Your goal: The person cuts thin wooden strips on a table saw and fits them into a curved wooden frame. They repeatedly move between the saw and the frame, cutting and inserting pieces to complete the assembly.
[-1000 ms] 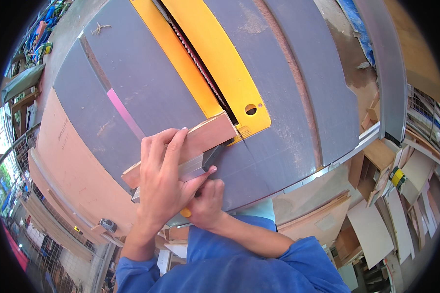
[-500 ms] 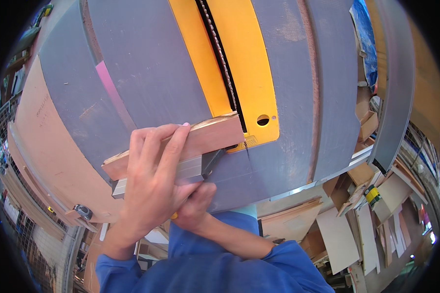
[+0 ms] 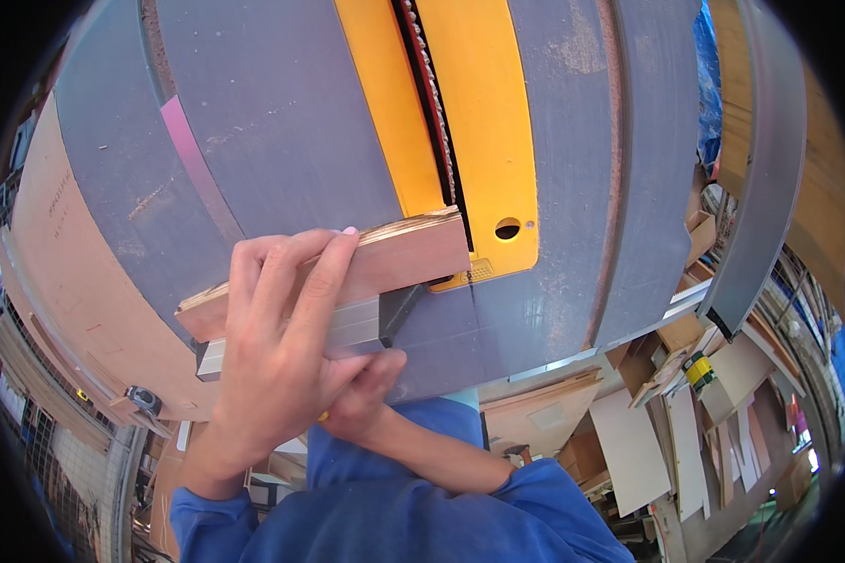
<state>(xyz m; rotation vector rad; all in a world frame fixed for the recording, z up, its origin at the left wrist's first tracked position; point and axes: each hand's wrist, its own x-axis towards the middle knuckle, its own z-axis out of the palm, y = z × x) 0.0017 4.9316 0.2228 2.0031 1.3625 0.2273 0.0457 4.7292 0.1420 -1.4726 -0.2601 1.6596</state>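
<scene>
My left hand (image 3: 286, 319) is closed over a plywood strip (image 3: 413, 249) and the silver miter gauge fence (image 3: 352, 328) behind it, fingertips over the strip's far edge. The strip stands against the fence, and its right end is at the near end of the blade slot in the yellow insert plate (image 3: 488, 141). In that slot a toothed saw blade (image 3: 432, 94) shows. Below my left palm, my right hand (image 3: 366, 389) is curled near the fence. A bit of yellow shows beside its fingers, but what they grip is hidden.
The grey saw table (image 3: 272, 122) has grooves on both sides of the insert. A tan board (image 3: 75, 281) adjoins it at left, with a tape measure (image 3: 144, 400) near its edge. A long metal rail (image 3: 765, 169) runs at right. Wood offcuts (image 3: 629, 450) lie below at right.
The view has shifted slightly, so the table, hands and strip sit a little differently in the picture. My grip looks the same, and the strip keeps about the same place by the slot.
</scene>
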